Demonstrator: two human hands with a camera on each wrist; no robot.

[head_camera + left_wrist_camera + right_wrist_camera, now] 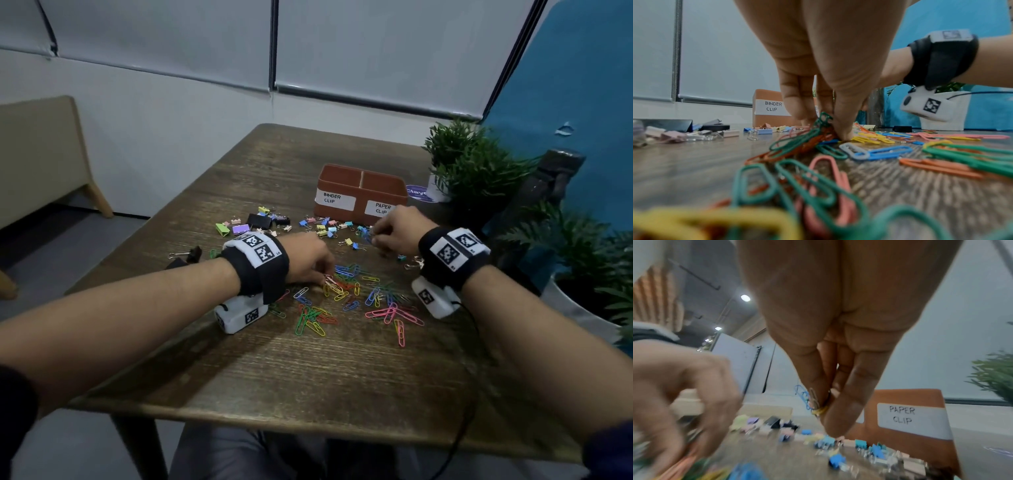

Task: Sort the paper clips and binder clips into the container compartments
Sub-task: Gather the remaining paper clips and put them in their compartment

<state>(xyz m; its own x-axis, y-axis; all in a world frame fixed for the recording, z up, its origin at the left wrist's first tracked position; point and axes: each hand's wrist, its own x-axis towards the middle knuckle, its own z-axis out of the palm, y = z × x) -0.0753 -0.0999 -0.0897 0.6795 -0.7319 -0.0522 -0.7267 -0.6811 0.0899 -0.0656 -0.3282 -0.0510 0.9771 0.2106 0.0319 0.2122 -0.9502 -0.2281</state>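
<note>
Wooden bench (239, 370): coloured paper clips (346, 294) are strewn between two hands, binder clips (260, 222) beyond them. A tangle of green and orange clips is pinched against the surface by the left hand (308, 257). Several clips, apparently blue and yellow, are held in the right hand (397, 229), raised just before the container (359, 192) labelled "PAPER CLIP".

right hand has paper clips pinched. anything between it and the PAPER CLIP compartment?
Nothing visible blocks it. The right hand pinches a few coloured wire paper clips just in front of the terracotta two-compartment container, beside its PAPER CLIP label. Small pastel binder clips lie only on the wooden table, below the open top.
</note>
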